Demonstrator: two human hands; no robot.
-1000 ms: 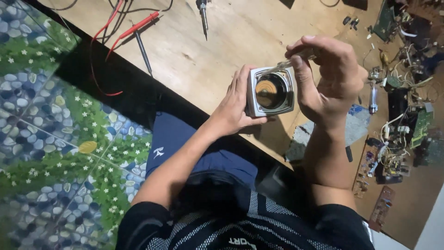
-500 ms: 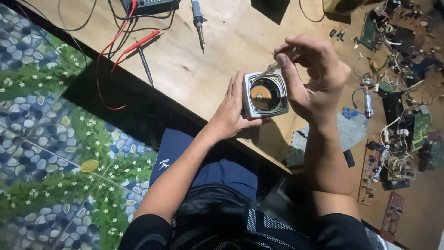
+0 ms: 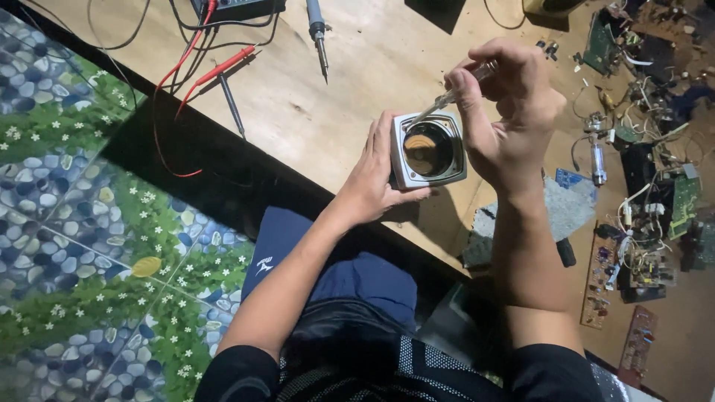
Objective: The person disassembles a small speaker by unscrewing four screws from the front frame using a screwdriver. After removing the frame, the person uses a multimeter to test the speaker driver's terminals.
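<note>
Speaker (image 3: 428,149) sits centre frame, held above the wooden bench (image 3: 357,67), cone facing up. Left hand (image 3: 376,175) clasps its left side, fingers curled round the square grey frame. Right hand (image 3: 506,112) pinches a thin metal tool (image 3: 450,97), tip at the speaker's upper-left corner. Soldering iron (image 3: 318,30) and red probe (image 3: 220,71) lie upper left; circuit boards (image 3: 640,246) at right.

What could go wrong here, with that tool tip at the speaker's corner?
1. The left hand alone steadies the small square speaker above the wooden table; a hard push might twist it loose.
2. The slim tool in the right hand points at the frame's corner, close to the dark cone; a slip could pierce it.
3. The soldering iron and red probe lie nearby and could get snagged.
</note>
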